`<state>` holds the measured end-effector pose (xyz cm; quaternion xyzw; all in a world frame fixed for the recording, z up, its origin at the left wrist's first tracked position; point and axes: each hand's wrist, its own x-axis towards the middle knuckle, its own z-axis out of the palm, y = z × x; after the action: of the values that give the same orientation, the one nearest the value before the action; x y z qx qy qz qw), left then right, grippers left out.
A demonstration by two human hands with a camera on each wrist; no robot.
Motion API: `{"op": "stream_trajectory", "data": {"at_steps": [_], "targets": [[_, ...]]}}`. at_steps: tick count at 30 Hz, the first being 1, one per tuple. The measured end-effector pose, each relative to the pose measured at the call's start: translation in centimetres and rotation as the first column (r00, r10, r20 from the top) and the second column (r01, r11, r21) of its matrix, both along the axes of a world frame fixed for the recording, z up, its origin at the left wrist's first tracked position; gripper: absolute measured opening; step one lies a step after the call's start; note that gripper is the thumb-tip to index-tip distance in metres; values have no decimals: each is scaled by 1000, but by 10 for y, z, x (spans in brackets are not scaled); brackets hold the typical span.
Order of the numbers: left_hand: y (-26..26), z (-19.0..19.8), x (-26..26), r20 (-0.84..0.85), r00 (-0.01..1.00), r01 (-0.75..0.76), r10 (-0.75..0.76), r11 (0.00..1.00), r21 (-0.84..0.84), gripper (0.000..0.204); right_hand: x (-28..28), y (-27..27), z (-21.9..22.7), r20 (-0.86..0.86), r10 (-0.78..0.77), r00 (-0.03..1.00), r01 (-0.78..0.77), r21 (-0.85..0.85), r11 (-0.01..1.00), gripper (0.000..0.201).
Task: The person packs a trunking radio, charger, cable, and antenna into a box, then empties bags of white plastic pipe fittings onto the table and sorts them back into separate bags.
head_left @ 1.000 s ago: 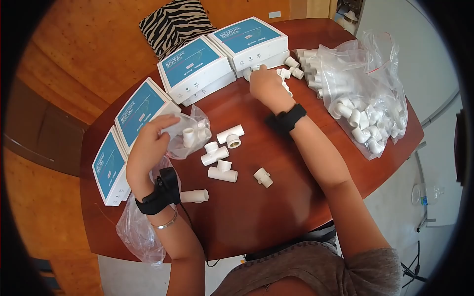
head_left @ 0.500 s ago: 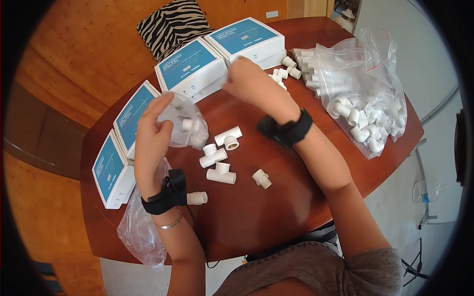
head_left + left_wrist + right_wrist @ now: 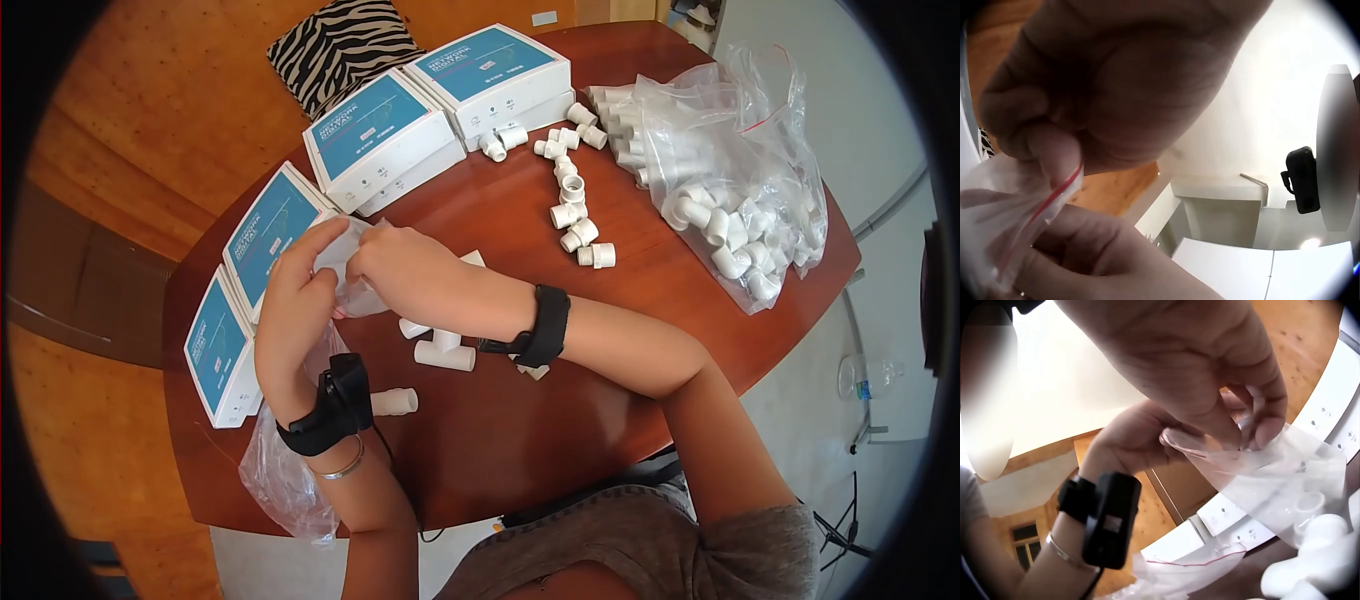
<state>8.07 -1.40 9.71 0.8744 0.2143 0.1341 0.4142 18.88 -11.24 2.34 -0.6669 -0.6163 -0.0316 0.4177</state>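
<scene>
A clear zip bag (image 3: pixel 352 296) with a red seal line is held up at the left of the table. My left hand (image 3: pixel 292 315) grips it by the mouth, thumb against the seal in the left wrist view. Over the same opening, my right hand (image 3: pixel 405 270) pinches the film (image 3: pixel 1249 434) between thumb and fingers. White pipe fittings (image 3: pixel 1309 503) show through the plastic in the right wrist view. Just below the right forearm lie white tee fittings (image 3: pixel 445 356), partly covered by it. A single pipe fitting (image 3: pixel 395 402) rests beside the left wrist.
Blue-and-white boxes (image 3: pixel 385 135) line the far left edge. A row of white threaded fittings (image 3: pixel 568 215) runs down the middle, with two fittings (image 3: pixel 502 141) against a box. Bags of pipes and elbows (image 3: pixel 735 215) stand at right. An empty plastic bag (image 3: pixel 285 470) hangs over the front-left edge.
My right hand has come from the fittings beside the far box, leftward and nearer, to the bag's mouth. The two fittings by that box are now uncovered. My left hand has kept its hold.
</scene>
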Motion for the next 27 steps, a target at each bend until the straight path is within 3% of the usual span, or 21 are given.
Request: {"op": "stream_trajectory", "data": {"at_steps": [5, 7, 10, 12, 13, 14, 15, 16, 17, 18, 19, 21, 23, 27], "targets": [[7, -9, 3, 62, 997, 50, -54, 997, 64, 58, 2, 0, 9, -40, -21, 999, 19, -38, 999, 8], [4, -2, 2, 32, 999, 4, -3, 999, -34, 57, 6, 1, 10, -66, -34, 997, 32, -27, 999, 8], [2, -5, 4, 39, 997, -67, 68, 997, -43, 57, 19, -3, 16, -6, -37, 999, 38, 29, 999, 11], [9, -11, 4, 59, 994, -88, 88, 996, -4, 56, 45, -13, 33, -171, 199, 965, -193, 54, 980, 12], [11, -13, 4, 77, 991, -109, 106, 993, 35, 56, 59, -17, 37, -226, 156, 962, -124, 148, 981, 9], [13, -13, 3, 80, 991, -112, 109, 993, 31, 56, 82, -20, 41, -158, 16, 987, 14, 184, 983, 11], [13, -11, 2, 72, 991, -112, 109, 993, 32, 53, 92, -38, 51, -223, -167, 960, 205, 157, 966, 11], [13, -9, 1, 64, 992, -112, 110, 993, 34, 51, 130, -42, 40, -79, -294, 953, 304, 180, 936, 13], [13, -7, 0, 66, 991, -117, 115, 993, 29, 51, 140, -60, 43, -52, -531, 845, 534, 53, 844, 13], [11, -4, -1, 55, 995, -83, 81, 996, 34, 46, 168, -66, 32, 33, -719, 695, 717, -106, 688, 27], [9, -3, -2, 45, 998, -46, 44, 998, 40, 41, 204, -73, 6, 93, -797, 597, 794, -204, 572, 29], [7, -3, -2, 59, 998, -10, 5, 996, 88, 39, 231, -89, -20, 157, -803, 575, 809, -254, 530, 32], [6, -4, -1, 71, 997, 22, -31, 990, 136, 36, 244, -92, -30, -156, -850, 502, 626, -612, 483, 37], [7, -5, -1, 61, 995, 63, -78, 976, 208, 35, 241, -94, -38, -153, -838, 524, 656, -555, 512, 43]]}}
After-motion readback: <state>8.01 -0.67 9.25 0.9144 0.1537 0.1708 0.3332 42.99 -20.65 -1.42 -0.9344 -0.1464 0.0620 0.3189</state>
